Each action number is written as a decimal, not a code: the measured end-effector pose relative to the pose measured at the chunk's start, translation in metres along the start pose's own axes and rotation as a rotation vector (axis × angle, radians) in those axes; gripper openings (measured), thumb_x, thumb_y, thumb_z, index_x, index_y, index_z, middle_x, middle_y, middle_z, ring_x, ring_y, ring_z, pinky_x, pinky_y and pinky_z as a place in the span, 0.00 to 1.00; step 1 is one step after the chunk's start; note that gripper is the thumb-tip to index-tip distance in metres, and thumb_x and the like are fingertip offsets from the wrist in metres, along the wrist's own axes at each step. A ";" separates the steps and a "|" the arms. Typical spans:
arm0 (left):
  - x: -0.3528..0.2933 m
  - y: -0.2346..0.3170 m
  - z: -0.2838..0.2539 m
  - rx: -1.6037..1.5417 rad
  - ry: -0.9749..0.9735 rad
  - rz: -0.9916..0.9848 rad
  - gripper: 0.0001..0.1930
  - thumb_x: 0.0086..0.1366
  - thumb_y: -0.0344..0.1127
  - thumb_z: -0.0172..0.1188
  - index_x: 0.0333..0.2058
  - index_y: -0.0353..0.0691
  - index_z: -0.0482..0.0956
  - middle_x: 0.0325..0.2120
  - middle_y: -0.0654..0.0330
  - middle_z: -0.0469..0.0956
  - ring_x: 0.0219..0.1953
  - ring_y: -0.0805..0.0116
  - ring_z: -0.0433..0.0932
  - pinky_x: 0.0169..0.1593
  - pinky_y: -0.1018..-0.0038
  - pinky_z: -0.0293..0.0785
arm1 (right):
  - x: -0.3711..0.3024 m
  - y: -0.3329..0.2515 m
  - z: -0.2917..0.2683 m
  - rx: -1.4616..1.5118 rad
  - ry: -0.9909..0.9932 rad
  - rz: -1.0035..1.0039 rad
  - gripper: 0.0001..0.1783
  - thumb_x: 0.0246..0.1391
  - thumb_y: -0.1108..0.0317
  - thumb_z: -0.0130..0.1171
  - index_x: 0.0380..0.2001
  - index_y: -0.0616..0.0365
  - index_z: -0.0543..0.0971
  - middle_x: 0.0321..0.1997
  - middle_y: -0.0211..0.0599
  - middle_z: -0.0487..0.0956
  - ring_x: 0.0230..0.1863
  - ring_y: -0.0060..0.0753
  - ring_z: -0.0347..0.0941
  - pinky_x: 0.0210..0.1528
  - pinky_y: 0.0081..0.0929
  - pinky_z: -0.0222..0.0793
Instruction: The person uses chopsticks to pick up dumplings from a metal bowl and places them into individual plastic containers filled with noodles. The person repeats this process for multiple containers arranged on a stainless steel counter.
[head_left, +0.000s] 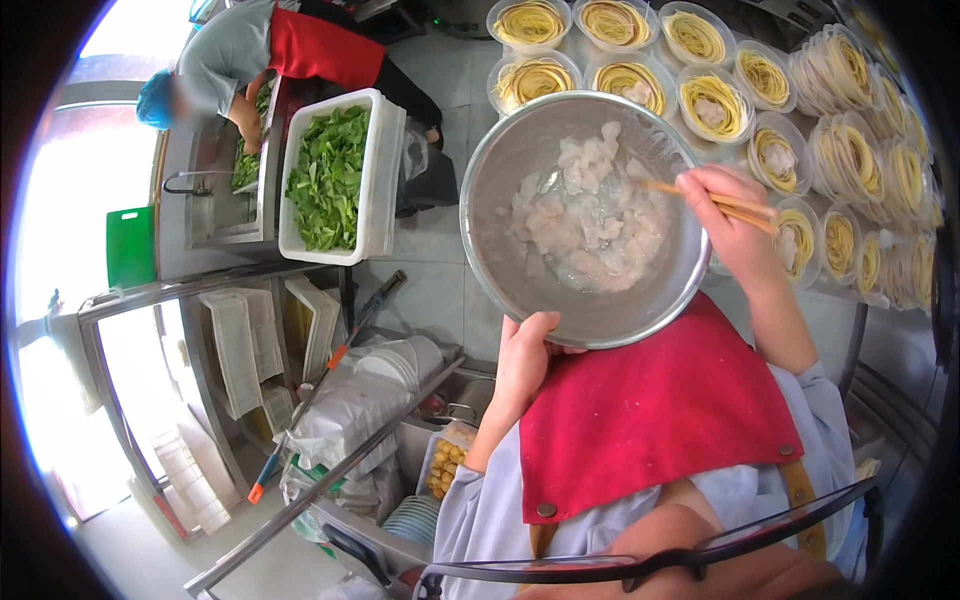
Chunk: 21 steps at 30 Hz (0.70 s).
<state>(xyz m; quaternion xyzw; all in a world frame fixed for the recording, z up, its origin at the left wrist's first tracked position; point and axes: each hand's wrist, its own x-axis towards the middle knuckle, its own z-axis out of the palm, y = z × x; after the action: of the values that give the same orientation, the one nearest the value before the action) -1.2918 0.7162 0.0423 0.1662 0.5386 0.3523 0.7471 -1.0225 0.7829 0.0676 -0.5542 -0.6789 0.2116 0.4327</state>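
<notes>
A wide steel mixing bowl (490, 230) is held up in front of my red apron. Pale, wet slices of raw meat or fish (600, 225) lie in it, glistening. My left hand (530, 350) grips the bowl's near rim, thumb on the edge and fingers underneath, partly hidden. In my right hand (735, 215) is a pair of wooden chopsticks (745, 208), their tips down among the slices. Round plastic tubs of yellow noodles (695, 37) stand in rows beyond the bowl and to its right. Some tubs, such as the noodle tub (715, 106) near the bowl, have pale slices on top.
Chopped leafy greens fill a white bin (375, 180) at the left. Behind it a person in a blue cap (155, 98) bends over a sink. A rack with white baskets (235, 350), a long pole (330, 370) and stacked plates (410, 520) occupy the lower left.
</notes>
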 end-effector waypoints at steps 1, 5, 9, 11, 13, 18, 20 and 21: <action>0.001 0.001 0.000 0.005 -0.001 -0.003 0.20 0.60 0.28 0.47 0.51 0.33 0.60 0.39 0.49 0.75 0.32 0.61 0.78 0.34 0.68 0.78 | 0.000 0.000 0.001 -0.033 0.005 0.037 0.07 0.56 0.71 0.60 0.32 0.66 0.79 0.25 0.40 0.77 0.24 0.32 0.72 0.28 0.26 0.66; 0.007 0.006 -0.004 -0.003 -0.003 -0.017 0.19 0.60 0.28 0.47 0.51 0.32 0.62 0.38 0.50 0.76 0.32 0.60 0.79 0.33 0.69 0.78 | 0.001 0.001 0.009 -0.069 0.115 0.057 0.08 0.55 0.71 0.61 0.32 0.66 0.79 0.25 0.40 0.78 0.24 0.32 0.73 0.29 0.26 0.67; 0.013 0.017 -0.005 0.038 0.015 -0.006 0.20 0.59 0.29 0.48 0.50 0.29 0.64 0.38 0.50 0.77 0.32 0.60 0.79 0.32 0.69 0.79 | 0.002 -0.007 0.009 -0.039 0.028 0.130 0.08 0.55 0.70 0.60 0.32 0.66 0.79 0.27 0.40 0.79 0.25 0.32 0.73 0.29 0.25 0.67; 0.017 0.022 -0.009 0.062 0.012 -0.017 0.21 0.59 0.29 0.48 0.51 0.29 0.63 0.40 0.49 0.76 0.34 0.59 0.80 0.32 0.69 0.79 | 0.003 -0.007 0.016 -0.065 -0.053 0.206 0.07 0.55 0.71 0.61 0.32 0.66 0.79 0.28 0.41 0.79 0.26 0.32 0.74 0.29 0.25 0.67; 0.021 0.026 -0.012 0.073 0.005 -0.026 0.22 0.59 0.29 0.48 0.52 0.30 0.62 0.41 0.48 0.75 0.35 0.59 0.80 0.33 0.69 0.80 | 0.003 -0.004 0.024 -0.077 -0.003 0.210 0.07 0.54 0.71 0.61 0.32 0.66 0.80 0.29 0.41 0.79 0.26 0.32 0.73 0.30 0.26 0.67; 0.036 0.040 -0.027 0.103 -0.080 -0.061 0.23 0.59 0.28 0.47 0.54 0.31 0.60 0.43 0.49 0.74 0.37 0.59 0.79 0.35 0.68 0.80 | 0.001 -0.008 0.029 -0.026 -0.002 0.209 0.07 0.53 0.71 0.63 0.33 0.65 0.80 0.27 0.39 0.78 0.26 0.32 0.73 0.31 0.27 0.68; 0.043 0.047 -0.031 0.133 -0.104 -0.054 0.22 0.59 0.28 0.47 0.53 0.29 0.61 0.42 0.48 0.75 0.37 0.59 0.79 0.34 0.68 0.81 | 0.003 -0.009 0.040 -0.075 0.008 0.215 0.07 0.53 0.71 0.62 0.32 0.65 0.80 0.27 0.39 0.78 0.27 0.32 0.73 0.32 0.26 0.67; 0.046 0.050 -0.033 0.157 -0.122 -0.056 0.22 0.59 0.28 0.47 0.53 0.29 0.61 0.43 0.48 0.75 0.37 0.59 0.79 0.34 0.68 0.81 | 0.003 -0.008 0.045 -0.097 0.016 0.220 0.07 0.54 0.71 0.62 0.32 0.65 0.79 0.27 0.39 0.77 0.27 0.32 0.73 0.32 0.26 0.67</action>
<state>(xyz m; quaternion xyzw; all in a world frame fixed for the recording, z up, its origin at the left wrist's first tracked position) -1.3316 0.7793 0.0303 0.2302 0.5225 0.2771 0.7728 -1.0642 0.7918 0.0505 -0.6475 -0.6198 0.2203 0.3849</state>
